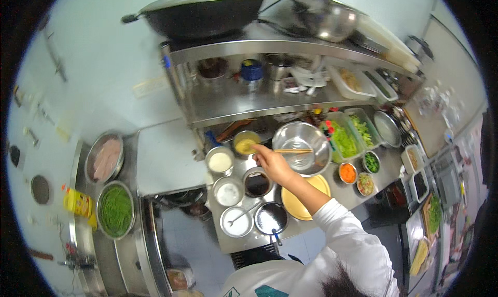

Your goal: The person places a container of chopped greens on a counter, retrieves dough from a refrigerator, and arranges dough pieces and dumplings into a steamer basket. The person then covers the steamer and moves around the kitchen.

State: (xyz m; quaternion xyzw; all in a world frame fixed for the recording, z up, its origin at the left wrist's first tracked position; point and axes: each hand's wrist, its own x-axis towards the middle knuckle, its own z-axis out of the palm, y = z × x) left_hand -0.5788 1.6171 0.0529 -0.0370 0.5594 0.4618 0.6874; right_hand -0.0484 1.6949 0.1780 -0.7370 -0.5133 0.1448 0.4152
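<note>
My right hand (274,164) reaches in from the lower right and is shut on a pair of wooden chopsticks (295,150). Their rear ends stick out over a wide stainless steel mixing bowl (307,168); their tips are hidden by the hand. My fingers are at the rim of a small bowl of yellow liquid (245,144), which looks like beaten egg. Just below the hand stands a container of dark liquid (256,184). A round yellow lid or board (297,203) lies under my forearm. My left hand is out of view.
Containers of white contents (220,162) and a dark pan (271,218) crowd the steel table. Shredded carrot (347,173) and tubs of lettuce (344,139) stand right. A steel shelf (237,110) rises behind. Far left are bowls of raw meat (107,157) and greens (115,210).
</note>
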